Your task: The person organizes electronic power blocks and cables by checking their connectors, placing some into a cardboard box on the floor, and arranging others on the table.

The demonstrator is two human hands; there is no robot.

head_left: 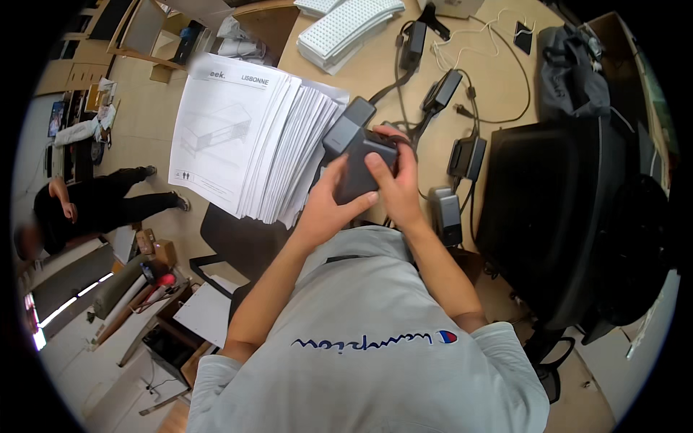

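Both my hands hold a dark grey boxy block above the near edge of the table. My left hand grips its left and lower side, thumb toward the bottom corner. My right hand has its thumb on the block's upper face and its fingers curled round the far right corner, where a black cable seems to meet it. Just beyond lies a similar grey block with a thick cable. A tall stack of printed sheets with a furniture drawing on top stands left of my hands.
Black power adapters with tangled cables lie across the wooden table. Another grey block sits near the edge. White perforated strips are at the back. A large black case-like object stands right. A person is at far left.
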